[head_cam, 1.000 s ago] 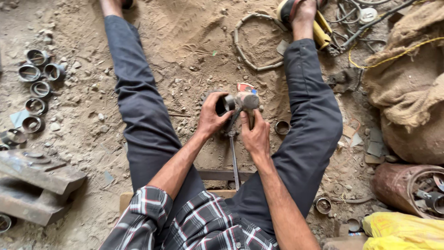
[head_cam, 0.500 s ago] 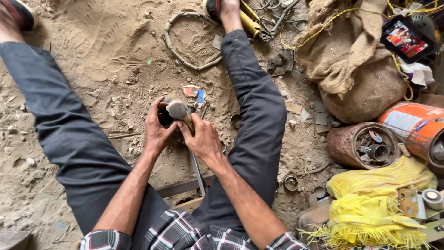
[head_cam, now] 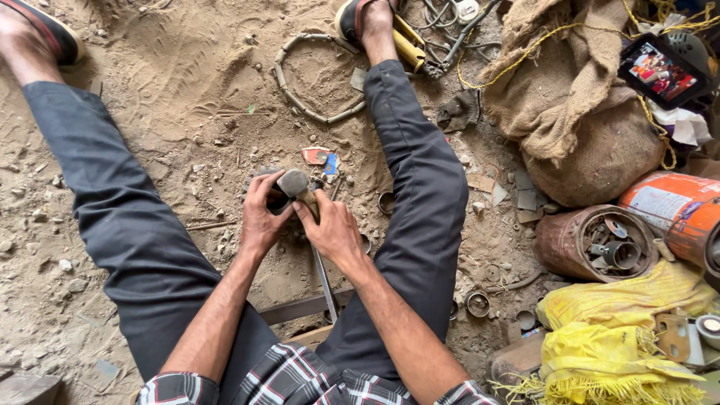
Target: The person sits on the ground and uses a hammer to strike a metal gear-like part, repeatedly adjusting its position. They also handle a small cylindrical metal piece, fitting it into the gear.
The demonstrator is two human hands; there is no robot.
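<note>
here the right hand (head_cam: 334, 229) grips a hammer (head_cam: 295, 184); the left hand (head_cam: 261, 214) clutches a dark part (head_cam: 277, 201). better short, square taps, fingers clear.

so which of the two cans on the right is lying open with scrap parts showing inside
The rusty brown can, nearer the person's right leg: its open mouth shows metal parts inside. The orange can beside it shows only its side.
</note>
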